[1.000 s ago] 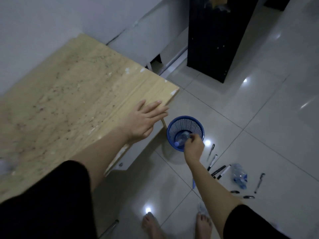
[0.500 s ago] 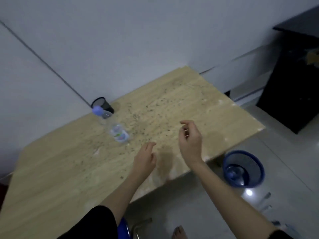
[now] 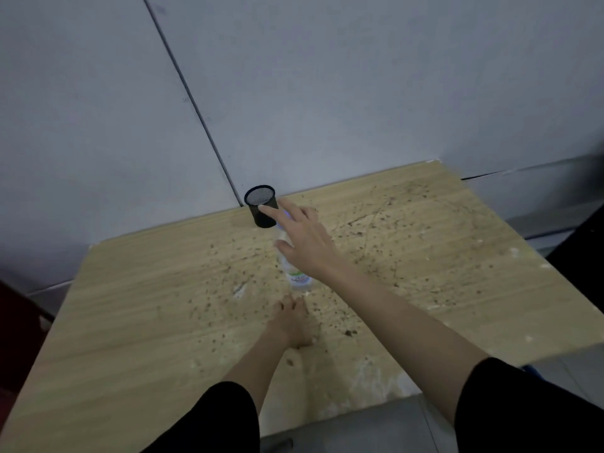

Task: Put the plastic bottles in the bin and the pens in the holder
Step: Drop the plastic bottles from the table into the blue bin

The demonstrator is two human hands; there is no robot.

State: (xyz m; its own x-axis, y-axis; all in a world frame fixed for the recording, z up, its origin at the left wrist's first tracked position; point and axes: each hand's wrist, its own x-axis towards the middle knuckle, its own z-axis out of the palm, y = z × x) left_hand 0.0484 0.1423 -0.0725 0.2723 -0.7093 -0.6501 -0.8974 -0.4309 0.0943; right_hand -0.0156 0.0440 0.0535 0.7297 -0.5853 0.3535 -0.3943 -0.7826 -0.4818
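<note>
Reaching farther now, spread right hand [image 3: 302, 238] hovers over clear, white-labelled bottle [image 3: 299, 277]; left hand [image 3: 291, 323] rests loose.

Plain indoor room, likely a home or small office corner. A scuffed, speckled wood-grain desk [image 3: 137, 322] stands pushed against bare grey-white wall panels [image 3: 327, 93] with a dark seam; a black mesh pen holder [image 3: 261, 207] stands at its back edge. Glossy grey floor tiles [image 3: 359, 429] show at the near edge, and the light is dim.
</note>
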